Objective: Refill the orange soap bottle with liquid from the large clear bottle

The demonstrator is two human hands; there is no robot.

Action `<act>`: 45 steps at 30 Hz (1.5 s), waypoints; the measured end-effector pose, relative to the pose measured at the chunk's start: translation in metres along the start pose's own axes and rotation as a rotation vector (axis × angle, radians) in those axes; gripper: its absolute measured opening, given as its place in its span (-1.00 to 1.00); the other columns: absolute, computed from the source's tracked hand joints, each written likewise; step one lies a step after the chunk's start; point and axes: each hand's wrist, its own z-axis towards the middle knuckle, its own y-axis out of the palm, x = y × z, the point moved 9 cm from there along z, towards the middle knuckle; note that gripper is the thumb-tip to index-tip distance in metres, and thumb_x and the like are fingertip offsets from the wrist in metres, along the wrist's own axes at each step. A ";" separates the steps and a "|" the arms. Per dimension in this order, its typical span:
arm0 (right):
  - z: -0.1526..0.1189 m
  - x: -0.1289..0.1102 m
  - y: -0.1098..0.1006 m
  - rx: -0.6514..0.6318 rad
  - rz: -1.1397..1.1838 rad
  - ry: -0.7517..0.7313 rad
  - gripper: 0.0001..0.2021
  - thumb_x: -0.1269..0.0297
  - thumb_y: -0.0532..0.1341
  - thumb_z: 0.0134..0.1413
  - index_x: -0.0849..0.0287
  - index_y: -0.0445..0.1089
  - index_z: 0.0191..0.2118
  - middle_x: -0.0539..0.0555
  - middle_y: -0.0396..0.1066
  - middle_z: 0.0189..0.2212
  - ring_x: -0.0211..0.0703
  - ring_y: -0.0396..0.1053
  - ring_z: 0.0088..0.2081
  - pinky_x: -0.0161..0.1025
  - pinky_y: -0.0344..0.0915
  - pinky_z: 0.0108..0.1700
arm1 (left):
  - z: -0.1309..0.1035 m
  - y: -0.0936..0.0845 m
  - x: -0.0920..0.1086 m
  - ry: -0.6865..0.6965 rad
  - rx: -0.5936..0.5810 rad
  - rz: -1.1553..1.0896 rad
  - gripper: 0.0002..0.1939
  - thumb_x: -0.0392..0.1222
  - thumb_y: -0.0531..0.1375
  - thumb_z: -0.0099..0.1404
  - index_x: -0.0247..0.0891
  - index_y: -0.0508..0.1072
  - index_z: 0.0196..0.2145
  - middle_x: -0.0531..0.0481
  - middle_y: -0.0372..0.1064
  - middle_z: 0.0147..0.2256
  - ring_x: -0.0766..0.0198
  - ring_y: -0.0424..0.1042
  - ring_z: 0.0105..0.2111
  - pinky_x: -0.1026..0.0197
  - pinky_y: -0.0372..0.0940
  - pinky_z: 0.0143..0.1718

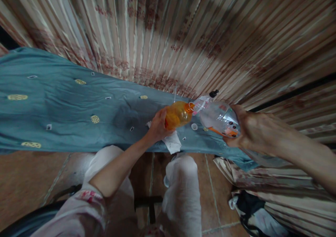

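My left hand (157, 128) is wrapped round an orange see-through bottle (180, 116), tilted so that its neck points right. From the other side my right hand (250, 127) grips a large clear plastic bottle (216, 116) with an orange label part, its mouth turned left. The two bottle mouths meet or nearly touch; I cannot tell which. Behind them stands a clear bottle with a black top (214, 93), partly hidden. A small white cap (194, 126) lies on the cloth below the necks. White tissue (172, 143) sits under my left hand.
A teal cloth (65, 107) with yellow pineapple prints covers the narrow table. Pleated patterned curtains (157, 37) hang close behind it and at the right. My knees are at the front edge. A bag or bundle of dark and white cloth (252, 209) sits low at the right.
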 end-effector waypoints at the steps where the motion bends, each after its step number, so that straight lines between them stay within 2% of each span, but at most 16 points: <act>1: 0.000 0.000 0.000 -0.004 -0.002 0.004 -0.49 -0.07 0.04 0.02 0.25 0.17 -0.05 0.19 0.44 -0.56 0.15 0.47 -0.45 -0.24 0.05 -0.50 | 0.000 0.000 0.000 0.001 0.000 -0.003 0.01 -0.21 0.39 -0.11 -0.30 -0.01 0.23 -0.34 0.17 0.15 -0.15 0.23 0.14 -0.19 0.16 0.18; 7: -0.001 0.000 -0.001 -0.007 -0.008 0.016 -0.48 -0.05 0.05 0.02 0.26 0.16 -0.02 0.19 0.45 -0.55 0.13 0.46 -0.45 -0.25 0.05 -0.50 | 0.000 0.000 0.000 0.005 0.003 -0.015 0.02 -0.21 0.39 -0.12 -0.35 -0.01 0.23 -0.39 0.17 0.14 -0.17 0.22 0.15 -0.20 0.16 0.18; 18: -0.001 -0.001 -0.002 -0.001 0.016 0.015 -0.44 -0.05 0.07 0.00 0.31 0.16 0.00 0.20 0.45 -0.55 0.13 0.47 -0.45 -0.25 0.08 -0.51 | 0.000 0.000 0.001 -0.001 0.003 -0.008 0.02 -0.23 0.39 -0.12 -0.26 -0.02 0.23 -0.33 0.17 0.15 -0.16 0.23 0.15 -0.20 0.16 0.17; 25: -0.001 -0.001 -0.001 -0.018 0.005 0.019 -0.39 -0.04 0.07 0.00 0.33 0.11 0.06 0.23 0.46 -0.52 0.17 0.48 -0.42 -0.23 0.09 -0.48 | 0.000 0.000 0.000 -0.010 0.000 -0.001 0.02 -0.23 0.40 -0.13 -0.33 0.01 0.23 -0.35 0.18 0.14 -0.17 0.24 0.14 -0.19 0.16 0.19; 33: -0.002 -0.002 -0.002 -0.054 -0.021 0.031 -0.47 -0.02 0.04 0.06 0.30 0.13 0.02 0.23 0.47 -0.50 0.18 0.49 -0.38 -0.23 0.08 -0.47 | 0.000 0.000 0.001 -0.008 0.003 -0.002 0.01 -0.22 0.39 -0.13 -0.33 0.00 0.23 -0.36 0.18 0.14 -0.16 0.23 0.15 -0.19 0.16 0.18; 45: -0.001 -0.001 -0.001 -0.061 -0.012 0.038 -0.45 -0.04 0.04 0.04 0.29 0.10 0.03 0.22 0.47 -0.50 0.15 0.49 -0.39 -0.25 0.05 -0.49 | 0.000 -0.001 0.002 -0.009 0.003 0.003 -0.01 -0.22 0.38 -0.11 -0.35 0.01 0.23 -0.36 0.19 0.13 -0.14 0.25 0.14 -0.17 0.15 0.19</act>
